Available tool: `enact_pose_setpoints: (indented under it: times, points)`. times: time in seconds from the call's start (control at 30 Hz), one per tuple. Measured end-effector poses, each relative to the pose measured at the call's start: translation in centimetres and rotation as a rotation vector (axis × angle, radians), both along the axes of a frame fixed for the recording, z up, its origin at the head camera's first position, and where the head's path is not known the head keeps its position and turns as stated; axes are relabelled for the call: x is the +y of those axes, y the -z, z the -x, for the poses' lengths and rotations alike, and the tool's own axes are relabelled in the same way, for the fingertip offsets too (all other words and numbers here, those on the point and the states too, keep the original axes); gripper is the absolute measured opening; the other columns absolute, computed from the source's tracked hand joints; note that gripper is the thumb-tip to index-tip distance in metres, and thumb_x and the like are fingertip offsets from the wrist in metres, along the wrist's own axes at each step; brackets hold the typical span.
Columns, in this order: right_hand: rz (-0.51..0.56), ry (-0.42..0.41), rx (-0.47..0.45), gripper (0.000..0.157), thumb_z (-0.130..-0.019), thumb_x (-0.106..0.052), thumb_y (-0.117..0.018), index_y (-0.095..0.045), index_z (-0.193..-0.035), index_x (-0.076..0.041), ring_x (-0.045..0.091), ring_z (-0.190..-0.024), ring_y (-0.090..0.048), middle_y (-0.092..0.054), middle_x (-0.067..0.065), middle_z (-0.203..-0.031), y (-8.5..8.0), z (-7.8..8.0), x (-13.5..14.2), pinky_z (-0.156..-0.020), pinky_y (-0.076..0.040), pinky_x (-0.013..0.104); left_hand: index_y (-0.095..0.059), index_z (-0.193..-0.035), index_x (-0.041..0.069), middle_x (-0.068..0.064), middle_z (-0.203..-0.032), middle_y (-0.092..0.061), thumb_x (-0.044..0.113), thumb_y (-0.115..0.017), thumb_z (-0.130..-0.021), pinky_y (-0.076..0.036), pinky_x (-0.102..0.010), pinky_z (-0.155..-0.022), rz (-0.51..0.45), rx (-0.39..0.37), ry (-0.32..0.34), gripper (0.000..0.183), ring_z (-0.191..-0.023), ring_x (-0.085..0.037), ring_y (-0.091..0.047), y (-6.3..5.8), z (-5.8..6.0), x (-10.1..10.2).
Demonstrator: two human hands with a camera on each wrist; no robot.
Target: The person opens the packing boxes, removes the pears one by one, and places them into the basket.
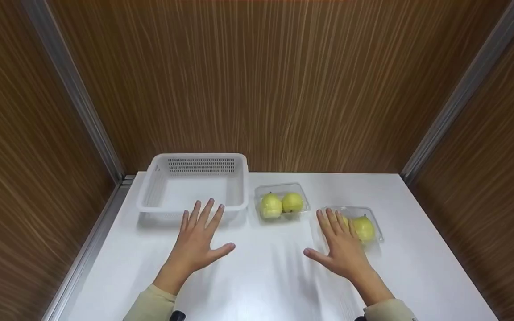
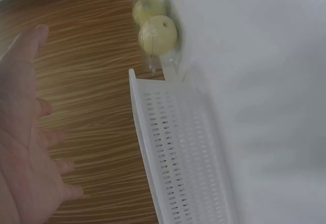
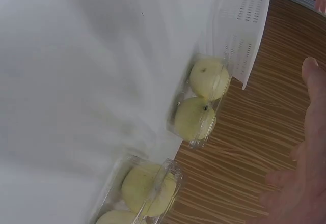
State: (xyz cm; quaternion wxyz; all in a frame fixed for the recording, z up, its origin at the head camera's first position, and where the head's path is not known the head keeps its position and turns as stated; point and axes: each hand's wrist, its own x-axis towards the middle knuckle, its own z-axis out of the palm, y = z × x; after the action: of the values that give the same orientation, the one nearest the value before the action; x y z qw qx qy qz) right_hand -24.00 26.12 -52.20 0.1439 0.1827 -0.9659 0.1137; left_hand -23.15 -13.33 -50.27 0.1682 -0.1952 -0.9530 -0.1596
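My left hand [image 1: 194,245] hovers over the table with fingers spread, just in front of a white plastic basket [image 1: 147,196]; it holds nothing. In the left wrist view the palm [image 2: 20,147] faces the basket's slotted side, apart from it. My right hand [image 1: 341,247], also spread and holding nothing, is above the near-left part of a clear plastic box [image 1: 375,218]. Inside that box are yellow-green pears [image 1: 364,228], one partly covered by my fingers in the head view. A second clear box [image 1: 279,187] with two pears [image 1: 271,205] stands between the basket and the right-hand box.
The white table [image 1: 257,276] backs onto a wood-grain panel [image 1: 257,89]. Similar panels rise at the left and right, with grey metal posts [image 1: 466,84] in the corners. A metal rail [image 1: 85,249] runs along the table's left side.
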Motion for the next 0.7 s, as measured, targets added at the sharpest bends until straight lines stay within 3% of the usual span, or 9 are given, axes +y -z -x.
enact_pose_setpoints:
  times: [0.23, 0.5, 0.7]
  points:
    - [0.033, 0.003, 0.002, 0.099, -0.082, -0.074, -0.061, -0.023, -0.160, -0.026, 0.044, -0.150, -0.019, -0.023, 0.016, -0.164, 0.9, 1.3, 0.1, -0.118, -0.015, 0.066, -0.032, -0.157, 0.014, -0.016, -0.162, -0.028, 0.067, -0.061, -0.086, -0.031, -0.062, -0.114, -0.055, 0.028, 0.072, 0.093, -0.147, -0.046, -0.026, 0.9, 1.1, 2.0]
    - [0.124, 0.007, 0.009, 0.095, -0.083, -0.068, -0.065, -0.029, -0.159, -0.024, 0.046, -0.147, -0.026, -0.031, 0.018, -0.161, 1.5, 4.4, -0.2, -0.115, -0.024, 0.065, -0.033, -0.157, 0.012, -0.014, -0.160, -0.032, 0.065, -0.058, -0.089, -0.032, -0.056, -0.116, -0.083, 0.015, 0.141, 0.090, -0.144, -0.043, -0.031, 1.5, 4.2, 6.5]
    - [0.178, 0.016, -0.055, 0.091, -0.084, -0.065, -0.066, -0.031, -0.158, -0.023, 0.046, -0.146, -0.029, -0.033, 0.018, -0.160, 2.6, 6.4, -0.8, -0.115, -0.028, 0.063, -0.030, -0.158, 0.015, -0.011, -0.160, -0.034, 0.061, -0.060, -0.090, -0.038, -0.054, -0.113, -0.103, -0.076, 0.157, 0.088, -0.145, -0.038, -0.033, 2.7, 6.3, 9.7]
